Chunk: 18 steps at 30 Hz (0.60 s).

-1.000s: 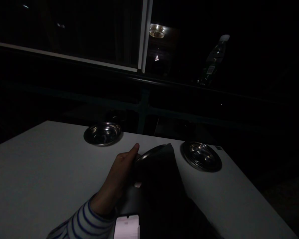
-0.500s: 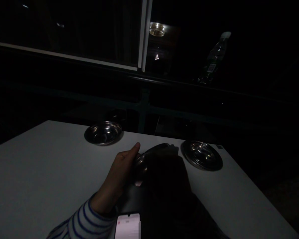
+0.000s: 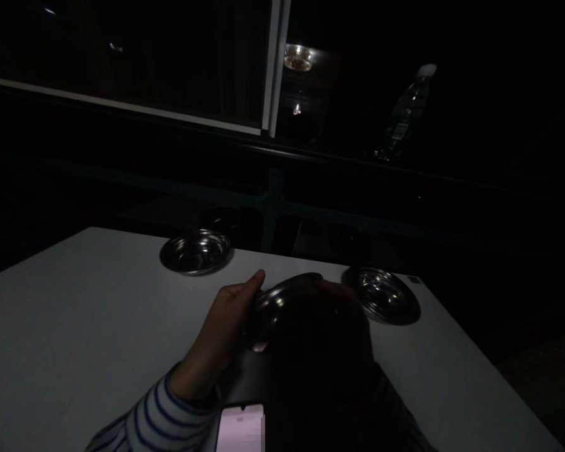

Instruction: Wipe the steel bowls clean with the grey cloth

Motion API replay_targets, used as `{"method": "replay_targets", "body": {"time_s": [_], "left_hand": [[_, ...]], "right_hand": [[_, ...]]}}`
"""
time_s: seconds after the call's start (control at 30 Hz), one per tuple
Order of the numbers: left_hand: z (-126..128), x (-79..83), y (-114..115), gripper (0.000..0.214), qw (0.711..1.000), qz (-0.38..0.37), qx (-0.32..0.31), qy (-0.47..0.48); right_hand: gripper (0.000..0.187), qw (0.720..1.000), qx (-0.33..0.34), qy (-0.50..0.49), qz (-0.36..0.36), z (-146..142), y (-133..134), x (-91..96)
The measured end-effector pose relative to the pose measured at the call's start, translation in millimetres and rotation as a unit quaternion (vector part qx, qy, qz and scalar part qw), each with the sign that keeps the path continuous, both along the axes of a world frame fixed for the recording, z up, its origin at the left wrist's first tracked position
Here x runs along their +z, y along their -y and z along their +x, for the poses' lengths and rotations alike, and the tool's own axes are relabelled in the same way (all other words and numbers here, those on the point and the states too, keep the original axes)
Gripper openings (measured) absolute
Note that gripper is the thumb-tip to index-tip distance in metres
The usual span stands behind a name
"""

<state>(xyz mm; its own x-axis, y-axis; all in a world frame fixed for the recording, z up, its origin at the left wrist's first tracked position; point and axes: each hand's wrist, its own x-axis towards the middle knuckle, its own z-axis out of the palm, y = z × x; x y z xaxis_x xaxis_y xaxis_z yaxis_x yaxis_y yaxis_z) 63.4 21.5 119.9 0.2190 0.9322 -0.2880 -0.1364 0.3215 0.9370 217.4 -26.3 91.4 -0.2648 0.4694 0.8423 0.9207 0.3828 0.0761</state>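
Observation:
A shiny round metal dish (image 3: pixel 268 314) is held tilted above the white table (image 3: pixel 122 314). My left hand (image 3: pixel 228 317), below a striped sleeve, grips its left side, thumb pointing up along the rim. In deep shadow, my right hand (image 3: pixel 346 307) lies at the dish's right side, curled over it. What that hand has in its fingers is hidden by the dark. Much of the dish's inner face is also lost in shadow. Below the hands is a phone (image 3: pixel 240 430) with its screen lit.
One metal dish (image 3: pixel 195 252) rests at the table's far edge on the left. Another metal dish, perhaps a stack (image 3: pixel 383 295), sits at the far right corner. Beyond the table are a dark rail (image 3: pixel 282 150), a window frame (image 3: pixel 269 75) and a plastic bottle (image 3: pixel 405 113).
My right hand has shifted slightly right across the dish. A pale, cloth-like edge seen at its fingers before is now out of sight. The left hand has stayed in place.

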Motion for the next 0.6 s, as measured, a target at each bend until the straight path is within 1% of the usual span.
{"method": "replay_targets", "body": {"time_s": [0.07,0.17,0.23,0.3,0.37,0.43,0.53,0.6], "left_hand": [[-0.6,-0.4,-1.5,0.047,1.000,0.004,0.004,-0.013],[-0.8,-0.9,-2.1,0.047,1.000,0.002,-0.002,-0.027],[-0.3,-1.3,-1.3,0.048,1.000,0.003,-0.009,-0.025],[0.1,-1.7,-0.5,0.048,1.000,0.002,-0.016,-0.019],[0.4,-2.5,-0.5,0.048,1.000,0.000,-0.019,-0.015],[0.4,-3.7,-1.3,0.048,1.000,-0.003,-0.017,-0.017],[0.3,-5.1,-2.5,0.049,1.000,-0.005,-0.012,-0.025],[0.2,-5.3,-2.5,0.049,1.000,-0.005,-0.018,-0.019]], "right_hand": [[0.030,1.000,-0.007,0.012,0.003,-1.4,1.5,-1.2],[0.032,0.999,0.011,0.033,-0.008,-7.7,4.5,-14.1],[0.036,0.999,0.016,0.032,-0.015,-8.4,5.0,-17.5],[0.036,1.000,0.012,0.015,-0.023,-5.2,4.2,-11.5],[0.034,0.999,0.003,-0.007,-0.037,-1.8,3.0,-1.1],[0.030,0.999,0.009,-0.011,-0.041,-1.7,2.8,5.6],[0.031,0.999,0.028,0.015,-0.044,-6.3,3.9,4.7],[0.031,0.998,0.036,0.011,-0.047,-6.9,4.5,3.2]]}}
